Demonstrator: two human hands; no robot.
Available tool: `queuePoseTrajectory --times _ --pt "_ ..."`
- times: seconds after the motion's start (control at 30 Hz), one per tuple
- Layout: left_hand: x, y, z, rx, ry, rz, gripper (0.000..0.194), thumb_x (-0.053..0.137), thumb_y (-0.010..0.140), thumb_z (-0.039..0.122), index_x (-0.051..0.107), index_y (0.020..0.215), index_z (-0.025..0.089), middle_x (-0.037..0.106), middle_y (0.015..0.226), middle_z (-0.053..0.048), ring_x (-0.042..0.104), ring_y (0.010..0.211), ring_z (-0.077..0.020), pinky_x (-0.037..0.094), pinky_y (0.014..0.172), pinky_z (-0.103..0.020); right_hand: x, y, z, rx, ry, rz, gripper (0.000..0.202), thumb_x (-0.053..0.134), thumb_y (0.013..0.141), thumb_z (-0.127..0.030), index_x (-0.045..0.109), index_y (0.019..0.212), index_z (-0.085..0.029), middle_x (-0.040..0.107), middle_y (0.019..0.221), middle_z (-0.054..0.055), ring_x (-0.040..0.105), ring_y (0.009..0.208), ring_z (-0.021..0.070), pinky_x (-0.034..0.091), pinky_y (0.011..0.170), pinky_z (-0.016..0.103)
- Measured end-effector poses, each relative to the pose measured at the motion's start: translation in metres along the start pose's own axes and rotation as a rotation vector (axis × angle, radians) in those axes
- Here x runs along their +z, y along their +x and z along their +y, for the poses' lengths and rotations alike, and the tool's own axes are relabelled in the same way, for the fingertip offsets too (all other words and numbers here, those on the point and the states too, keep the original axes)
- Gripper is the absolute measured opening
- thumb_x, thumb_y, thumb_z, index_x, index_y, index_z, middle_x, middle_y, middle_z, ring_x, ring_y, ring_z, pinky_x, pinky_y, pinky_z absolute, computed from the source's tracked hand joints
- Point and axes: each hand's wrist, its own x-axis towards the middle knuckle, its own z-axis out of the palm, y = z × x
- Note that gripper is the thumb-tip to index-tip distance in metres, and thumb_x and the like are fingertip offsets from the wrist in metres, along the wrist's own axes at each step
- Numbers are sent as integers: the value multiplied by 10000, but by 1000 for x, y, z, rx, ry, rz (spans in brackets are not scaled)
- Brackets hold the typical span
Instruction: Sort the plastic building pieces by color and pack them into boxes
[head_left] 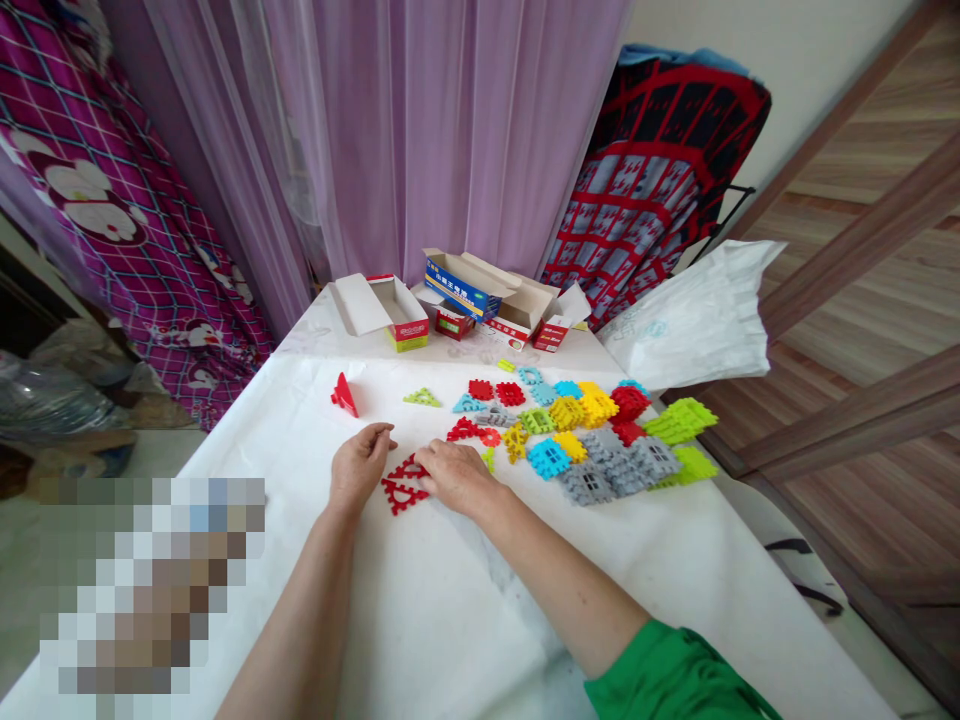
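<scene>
The grip of the right hand [459, 477], closure unclear, touches red toothed pieces [395, 507] on the bench [420, 620] near the curled left hand [358, 468], contents unclear, this handling seemingly calling for careful fingertips.

A white cloth covers the counter [420, 630]. Open cardboard boxes [407, 333] cluster along its far edge, and a white bag [690, 315] sits by the far right corner. Grey blocks [589, 484], yellow blocks [598, 404] and lime-green blocks [681, 420] crowd toward the right edge. A red wedge [343, 395] and a green triangle [422, 398] lie farther left, with red triangular pieces [405, 495] nearer the middle.
</scene>
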Motion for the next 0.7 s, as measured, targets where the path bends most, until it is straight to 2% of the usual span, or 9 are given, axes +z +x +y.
queuePoseTrajectory --times 0.23,0.47,0.53,0.7 --pt "1 0 -2 7 0 1 363 422 851 442 681 1036 267 769 813 5 718 804 -180 522 737 -282 0 1 10 -66 -26 -2 235 471 946 -276 641 1108 -278 667 1051 38 630 922 192 457 742 284" --pt "-2 -1 1 12 6 4 360 422 845 446 680 1024 270 768 800 9 717 795 -182 519 717 -281 -7 -1 16 -120 -83 4 251 444 968 -297 667 1083 -302 658 1002 16 610 870 199 420 672 277" --pt "-3 -1 1 12 12 1 363 422 845 453 678 1028 273 768 808 10 718 813 -184 514 723 -283 -14 -1 27 -81 -85 46 245 445 961 -266 656 1083 -292 652 1009 20 608 875 197 413 675 278" --pt "-3 0 1 1 30 -9 360 427 845 451 681 1034 280 769 824 12 713 816 -188 501 706 -285 -31 -2 70 139 -107 100 259 448 950 -240 644 1112 -291 645 1051 29 603 926 198 410 726 283"
